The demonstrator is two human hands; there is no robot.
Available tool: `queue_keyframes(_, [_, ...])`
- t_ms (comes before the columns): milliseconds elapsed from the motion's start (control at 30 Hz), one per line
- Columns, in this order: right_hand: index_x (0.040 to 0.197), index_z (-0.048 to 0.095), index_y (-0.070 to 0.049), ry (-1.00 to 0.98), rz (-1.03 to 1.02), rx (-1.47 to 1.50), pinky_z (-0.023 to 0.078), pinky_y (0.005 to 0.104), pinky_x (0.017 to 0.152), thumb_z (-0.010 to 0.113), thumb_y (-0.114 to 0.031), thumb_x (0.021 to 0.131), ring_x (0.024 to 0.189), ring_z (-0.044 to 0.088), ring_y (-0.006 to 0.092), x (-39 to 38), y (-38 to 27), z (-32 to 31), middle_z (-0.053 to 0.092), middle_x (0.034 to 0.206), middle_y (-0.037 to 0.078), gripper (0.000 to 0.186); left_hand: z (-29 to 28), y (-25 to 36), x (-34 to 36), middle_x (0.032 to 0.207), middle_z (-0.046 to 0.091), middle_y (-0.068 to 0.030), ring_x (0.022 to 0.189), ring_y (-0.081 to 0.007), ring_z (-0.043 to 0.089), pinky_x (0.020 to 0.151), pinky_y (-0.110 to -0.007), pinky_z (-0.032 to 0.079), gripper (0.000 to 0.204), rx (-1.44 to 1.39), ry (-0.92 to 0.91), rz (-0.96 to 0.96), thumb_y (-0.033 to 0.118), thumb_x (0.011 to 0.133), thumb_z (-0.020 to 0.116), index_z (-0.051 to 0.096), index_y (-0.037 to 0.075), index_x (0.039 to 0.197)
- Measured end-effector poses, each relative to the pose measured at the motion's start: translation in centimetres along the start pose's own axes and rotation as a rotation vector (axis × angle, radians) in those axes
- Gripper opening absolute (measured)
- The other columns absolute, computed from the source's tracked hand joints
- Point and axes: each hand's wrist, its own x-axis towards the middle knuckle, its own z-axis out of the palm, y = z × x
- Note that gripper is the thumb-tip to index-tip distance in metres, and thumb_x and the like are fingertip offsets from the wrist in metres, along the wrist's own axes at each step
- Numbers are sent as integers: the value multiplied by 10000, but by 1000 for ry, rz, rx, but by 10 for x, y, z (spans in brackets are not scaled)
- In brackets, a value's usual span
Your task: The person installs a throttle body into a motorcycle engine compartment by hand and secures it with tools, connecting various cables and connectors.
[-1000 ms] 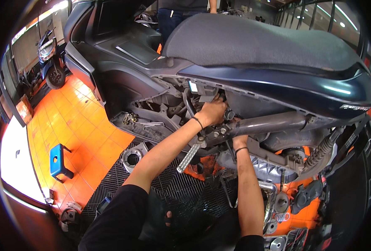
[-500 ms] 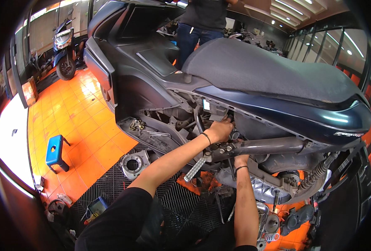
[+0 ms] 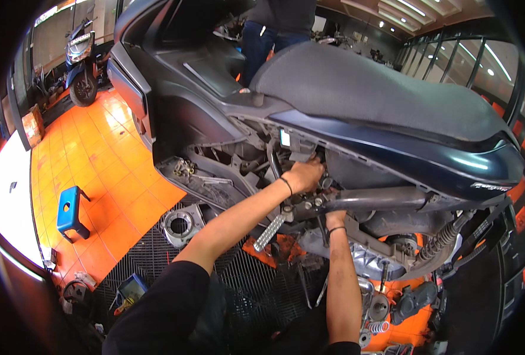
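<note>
A dark scooter (image 3: 392, 133) stands side-on before me, its lower side panel off and the frame bare. My left hand (image 3: 305, 176) reaches into the opening below the seat (image 3: 363, 89), beside a bent black tube (image 3: 273, 158). Its fingers curl inward among engine parts; what they grip is hidden. Lower down, my right hand (image 3: 335, 219) goes up behind the thick dark frame tube (image 3: 381, 201), and its fingers are out of sight. Between my forearms a ridged metal footpeg (image 3: 269, 232) sticks out from the frame.
Bolts and tools lie on the scooter's footboard (image 3: 215, 184). A round metal housing (image 3: 180, 225) rests on the black floor grating (image 3: 262, 296). Removed parts (image 3: 413, 302) lie at lower right. A blue stool (image 3: 70, 213) stands left; another person (image 3: 277, 35) is behind the scooter.
The whole view has shifted slightly, so the scooter sits a little further left and higher. Both hands stay at the same places on the scooter.
</note>
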Motion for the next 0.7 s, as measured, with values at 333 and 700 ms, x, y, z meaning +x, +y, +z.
queue_keyframes(333, [1126, 574, 17, -67, 44, 58, 524, 329, 783, 539, -97, 924, 840, 627, 208, -1, -3, 1, 631, 953, 100, 234, 7, -2, -1, 1244, 547, -260, 1310, -425, 425, 1045, -460, 436, 519, 30, 77, 14, 158, 695, 757, 590, -48, 1140])
queue_keyframes(700, [1151, 577, 6, -107, 9, -19, 502, 290, 786, 507, -134, 938, 841, 604, 169, 1, -15, 0, 638, 958, 88, 265, 9, -1, -3, 1244, 543, -263, 1294, -439, 438, 1040, -453, 435, 683, 53, 127, 25, 169, 680, 777, 495, -29, 1270])
